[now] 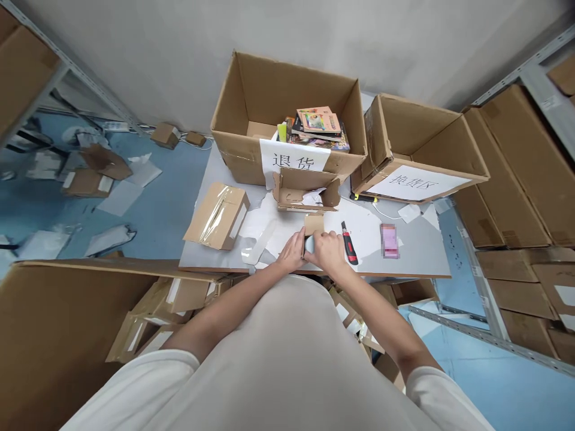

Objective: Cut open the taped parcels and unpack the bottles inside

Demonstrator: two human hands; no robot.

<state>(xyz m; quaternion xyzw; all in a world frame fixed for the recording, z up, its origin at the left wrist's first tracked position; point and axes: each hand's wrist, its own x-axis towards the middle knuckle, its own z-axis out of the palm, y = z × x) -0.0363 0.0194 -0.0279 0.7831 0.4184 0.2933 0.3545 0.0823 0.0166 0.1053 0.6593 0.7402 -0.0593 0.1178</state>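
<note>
At the table's near edge, both hands grip a small cardboard box (314,224) whose flap stands raised on the far side. My left hand (293,251) is closed along its left side. On its right side, my right hand (329,251) is closed, the thumb bent toward the opening. A pale blue-grey rounded item (309,244) shows inside the box between the hands; its kind is unclear. Just right of my right hand lies a red and black box cutter (349,243). Beyond the hands is an opened, torn-edged carton (291,197) with crumpled white paper (313,196) inside.
A large labelled carton (242,158) with several books (318,123) stands at the back; another labelled carton (371,173) is right of it. A taped parcel (217,215) lies left, a phone-like pink rectangle (389,240) right. Shelves of cartons (525,161) flank the right side.
</note>
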